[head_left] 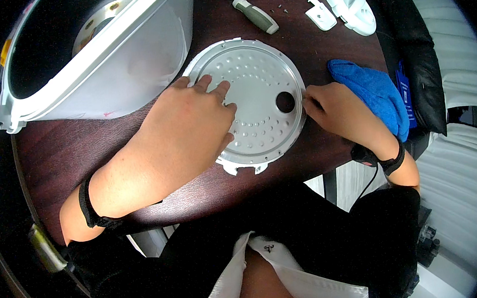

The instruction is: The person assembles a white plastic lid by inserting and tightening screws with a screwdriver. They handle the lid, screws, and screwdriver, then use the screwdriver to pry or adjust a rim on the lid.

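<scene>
A round rice cooker lid [256, 106] lies on the dark wooden table, its dimpled metal inner face up. It has a dark round hole near its right side and a white plastic rim with a notched tab at the near edge. My left hand [183, 125] rests over its left part, fingers spread and touching the metal. At the lid's right rim, my right hand [336, 107] is closed, its curled thumb and fingers meeting the edge. Part of the left rim is hidden beneath my left hand.
The white rice cooker body [147, 61] lies tipped at the upper left. Beyond the lid are a screwdriver [256, 16], several tiny screws [280, 5], a small white plastic piece [320, 15] and a white oval cover [350, 5]. A blue cloth [371, 91] lies beside my right hand.
</scene>
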The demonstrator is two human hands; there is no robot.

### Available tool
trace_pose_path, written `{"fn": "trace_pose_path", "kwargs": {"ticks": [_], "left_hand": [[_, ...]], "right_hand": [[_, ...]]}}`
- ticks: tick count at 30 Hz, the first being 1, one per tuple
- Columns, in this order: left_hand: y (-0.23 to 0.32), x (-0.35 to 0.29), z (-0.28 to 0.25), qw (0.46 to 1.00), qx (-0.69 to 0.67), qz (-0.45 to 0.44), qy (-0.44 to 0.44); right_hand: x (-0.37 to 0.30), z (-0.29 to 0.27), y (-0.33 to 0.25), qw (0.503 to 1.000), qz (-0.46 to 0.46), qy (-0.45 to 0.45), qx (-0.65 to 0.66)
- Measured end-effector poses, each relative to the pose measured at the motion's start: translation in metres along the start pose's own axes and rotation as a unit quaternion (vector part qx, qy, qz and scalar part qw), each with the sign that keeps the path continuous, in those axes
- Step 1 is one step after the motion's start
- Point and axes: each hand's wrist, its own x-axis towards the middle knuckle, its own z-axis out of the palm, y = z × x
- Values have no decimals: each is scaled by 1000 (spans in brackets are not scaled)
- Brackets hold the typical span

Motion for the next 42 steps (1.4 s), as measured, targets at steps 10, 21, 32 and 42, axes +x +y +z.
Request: {"fn": "trace_pose_path", "kwargs": {"ticks": [10, 21, 32, 42], "left_hand": [[0, 0, 0, 1000, -9, -3, -14], [2, 1, -3, 1000, -14, -7, -21], [1, -2, 0, 1000, -24, -3, 2], [3, 2, -2, 999, -30, -12, -23]], "right_hand": [[-6, -17, 9, 986, -127, 19, -110], [0, 2, 2, 998, -28, 5, -49], [-2, -15, 19, 997, -38, -58, 15], [-1, -8, 10, 977, -145, -13, -156]]}}
